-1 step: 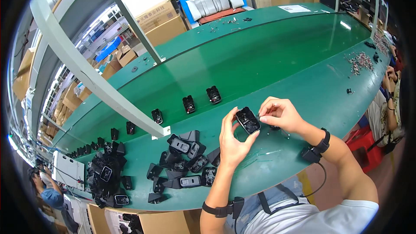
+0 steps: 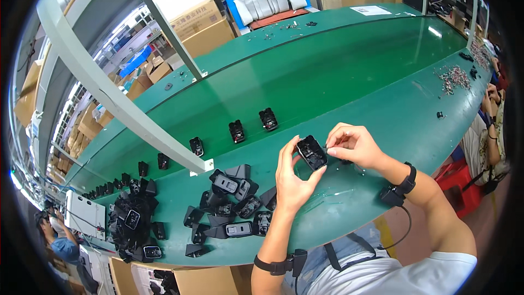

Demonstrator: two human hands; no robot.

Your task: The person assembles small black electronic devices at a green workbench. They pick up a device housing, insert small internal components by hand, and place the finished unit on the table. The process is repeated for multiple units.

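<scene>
My left hand (image 2: 295, 184) grips a black plastic housing (image 2: 312, 154) between thumb and fingers, its open side with small inner parts turned up toward me. At the housing's right edge, the fingertips of my right hand (image 2: 353, 145) are pinched together; whatever lies between them is too small to make out. Below my right hand, a small dark piece (image 2: 345, 161) on the bench is partly covered. Left of my left forearm lies a loose group of black housings (image 2: 239, 229), some with grey panels.
A larger heap of black housings (image 2: 131, 219) lies further left, beside a white metal box (image 2: 85, 214). Single housings (image 2: 236, 131) stand in a row along the green belt (image 2: 338, 71). A slanted grey post (image 2: 117, 101) rises from the bench. Small metal parts (image 2: 454, 78) and a seated person (image 2: 494, 125) are at right.
</scene>
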